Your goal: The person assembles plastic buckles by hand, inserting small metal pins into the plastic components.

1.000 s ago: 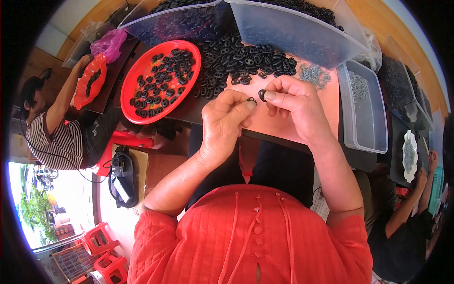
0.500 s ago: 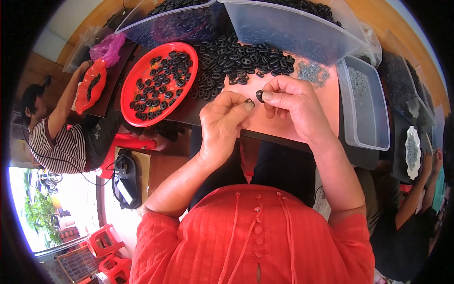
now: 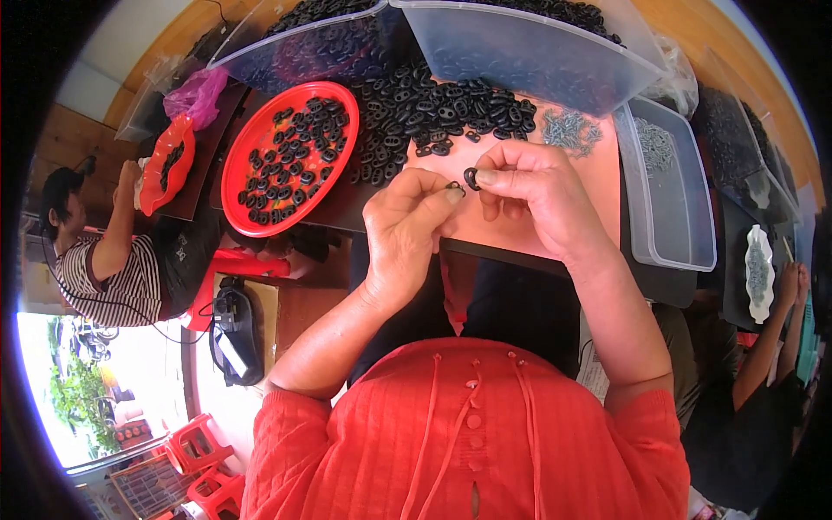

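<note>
My left hand (image 3: 406, 217) pinches a small dark piece (image 3: 456, 186) between thumb and forefinger; its exact shape is too small to tell. Just across from it, my right hand (image 3: 533, 186) grips a black oval piece (image 3: 471, 178) between thumb and forefinger. The two pieces are close but apart, held above the orange sheet (image 3: 503, 230). Beyond my hands lies a heap of black oval pieces with two holes (image 3: 451, 108). Small silvery metal parts (image 3: 570, 130) are piled on the sheet near my right hand.
A red round tray (image 3: 227, 186) with black pieces stands at the left. Clear plastic bins (image 3: 520, 56) line the back; another clear bin (image 3: 672, 225) with metal parts is at the right. Co-workers sit left, by a red dish (image 3: 156, 186), and right, by a white dish (image 3: 760, 299).
My hands keep the same pinching grips and have hardly moved. The co-worker at the left has lowered an arm beside the red dish.
</note>
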The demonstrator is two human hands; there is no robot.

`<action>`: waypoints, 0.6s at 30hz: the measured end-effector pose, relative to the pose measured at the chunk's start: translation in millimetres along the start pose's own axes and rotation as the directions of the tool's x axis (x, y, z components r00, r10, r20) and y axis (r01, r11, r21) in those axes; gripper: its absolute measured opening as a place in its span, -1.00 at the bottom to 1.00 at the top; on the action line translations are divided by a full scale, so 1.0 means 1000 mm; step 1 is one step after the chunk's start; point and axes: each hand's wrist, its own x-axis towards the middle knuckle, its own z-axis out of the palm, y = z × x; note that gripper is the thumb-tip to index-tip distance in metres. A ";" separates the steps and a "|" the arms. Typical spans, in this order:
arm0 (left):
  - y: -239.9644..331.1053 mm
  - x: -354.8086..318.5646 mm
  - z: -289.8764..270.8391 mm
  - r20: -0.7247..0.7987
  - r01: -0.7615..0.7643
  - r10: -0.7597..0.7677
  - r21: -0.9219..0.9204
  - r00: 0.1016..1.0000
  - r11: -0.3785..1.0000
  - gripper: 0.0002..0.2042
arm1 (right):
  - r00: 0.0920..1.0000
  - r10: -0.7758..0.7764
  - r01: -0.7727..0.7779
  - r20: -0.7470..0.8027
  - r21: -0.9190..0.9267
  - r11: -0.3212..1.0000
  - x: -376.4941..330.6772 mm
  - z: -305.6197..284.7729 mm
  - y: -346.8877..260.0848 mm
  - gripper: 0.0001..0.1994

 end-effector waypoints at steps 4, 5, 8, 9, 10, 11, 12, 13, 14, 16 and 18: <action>0.000 0.000 0.002 -0.007 -0.052 0.052 0.006 0.999 0.999 -0.91 | 0.999 0.031 -0.031 0.018 0.013 0.999 -0.001 0.000 -0.002 -0.89; 0.001 -0.001 0.002 -0.008 -0.055 0.055 0.005 0.998 0.998 -0.91 | 0.999 0.029 -0.029 0.019 0.011 1.000 -0.001 0.000 -0.001 -0.89; 0.002 -0.001 0.001 -0.007 -0.031 0.031 0.055 0.999 0.998 -0.92 | 0.999 -0.039 0.039 0.009 -0.054 0.998 0.000 0.002 0.001 -0.90; 0.001 -0.001 0.001 -0.013 -0.034 0.034 0.041 0.999 0.999 -0.92 | 0.997 -0.078 0.079 0.017 -0.078 0.994 0.000 0.002 0.001 -0.91; 0.001 -0.001 0.002 -0.018 -0.037 0.037 0.026 0.999 0.999 -0.92 | 0.993 -0.116 0.118 0.026 -0.101 0.988 0.000 0.003 0.000 -0.91; 0.000 -0.001 0.002 -0.019 -0.039 0.040 0.026 0.999 0.999 -0.92 | 0.993 -0.118 0.120 0.028 -0.102 0.988 -0.001 0.005 0.000 -0.91; 0.000 -0.002 0.003 -0.033 -0.032 0.032 -0.010 0.999 0.999 -0.92 | 0.994 -0.108 0.110 0.026 -0.119 0.987 -0.001 0.006 0.002 -0.91; -0.001 -0.004 0.003 -0.047 -0.025 0.023 -0.045 0.999 0.999 -0.92 | 0.995 -0.098 0.100 0.025 -0.137 0.986 -0.002 0.007 0.003 -0.91; -0.003 -0.005 0.003 -0.047 -0.026 0.024 -0.045 0.999 0.999 -0.92 | 0.995 -0.099 0.102 0.025 -0.137 0.985 -0.001 0.007 0.007 -0.91; -0.005 -0.006 0.004 -0.057 -0.020 0.015 -0.085 0.998 0.996 -0.93 | 0.983 -0.178 0.183 0.047 -0.143 0.973 0.001 0.007 0.014 -0.91; 0.002 -0.006 0.004 -0.032 -0.015 0.013 -0.054 0.999 0.998 -0.92 | 0.987 -0.154 0.159 0.050 -0.149 0.976 -0.001 0.007 0.006 -0.91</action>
